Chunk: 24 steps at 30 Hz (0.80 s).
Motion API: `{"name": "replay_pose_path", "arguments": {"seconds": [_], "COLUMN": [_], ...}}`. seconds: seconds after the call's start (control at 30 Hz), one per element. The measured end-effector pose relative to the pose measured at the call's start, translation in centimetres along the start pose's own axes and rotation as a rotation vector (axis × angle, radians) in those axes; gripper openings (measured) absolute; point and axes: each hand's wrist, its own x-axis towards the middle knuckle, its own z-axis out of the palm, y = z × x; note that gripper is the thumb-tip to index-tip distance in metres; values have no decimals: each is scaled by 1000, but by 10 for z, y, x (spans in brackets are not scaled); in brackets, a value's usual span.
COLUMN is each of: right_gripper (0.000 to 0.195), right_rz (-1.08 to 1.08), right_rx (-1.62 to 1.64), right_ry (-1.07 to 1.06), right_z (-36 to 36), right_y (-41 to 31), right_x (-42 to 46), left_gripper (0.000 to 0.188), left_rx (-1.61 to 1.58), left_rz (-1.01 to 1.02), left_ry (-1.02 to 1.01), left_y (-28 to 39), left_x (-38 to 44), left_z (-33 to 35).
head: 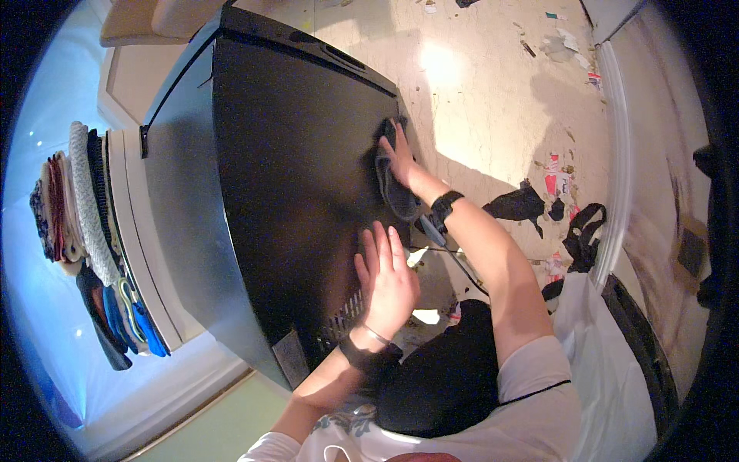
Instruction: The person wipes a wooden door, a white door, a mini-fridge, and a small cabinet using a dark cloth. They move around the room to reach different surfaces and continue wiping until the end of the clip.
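Note:
A large black box-shaped appliance (288, 150) fills the space in front of me, with a slotted vent (344, 315) low on its near face. My right hand (400, 153) lies on a dark cloth (397, 190) at the appliance's right edge; some fingertips are hidden in the cloth. Nearer to me, my left hand (388, 283) holds nothing, its fingers extended towards the black panel. Whether it touches the panel I cannot tell. Each wrist wears a black band, and a cable (462, 270) hangs below the right forearm.
Folded clothes (86, 208) are stacked left of the appliance. Scraps and dirt litter the pale floor (479, 110). Black cloth pieces (517, 202) and a black strap-like item (584, 237) lie to the right, near a white plastic sheet or bag (600, 358).

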Motion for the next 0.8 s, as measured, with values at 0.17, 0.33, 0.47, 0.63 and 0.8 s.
{"name": "replay_pose_path", "arguments": {"seconds": [0.17,0.33,0.47,0.63,0.8], "right_gripper": [71,77,79,85,89], "right_rz": [-72,-23,-39,-237,-700], "right_rx": [3,-8,32,-149,-243], "right_ry": [-21,-138,-167,-332,-207], "right_z": [11,14,18,10,15], "right_y": [23,27,35,-22,-58], "right_x": [-72,-136,-168,-181,-171], "left_gripper": [76,73,79,78,70], "left_rx": [50,1,-3,-17,10], "left_rz": [36,77,131,187,237], "left_ry": [-48,10,-40,6,83], "left_y": [1,-2,-6,-13,-14], "left_x": [-14,-40,-52,-70,-83], "left_z": [14,28,27,35,36]}}
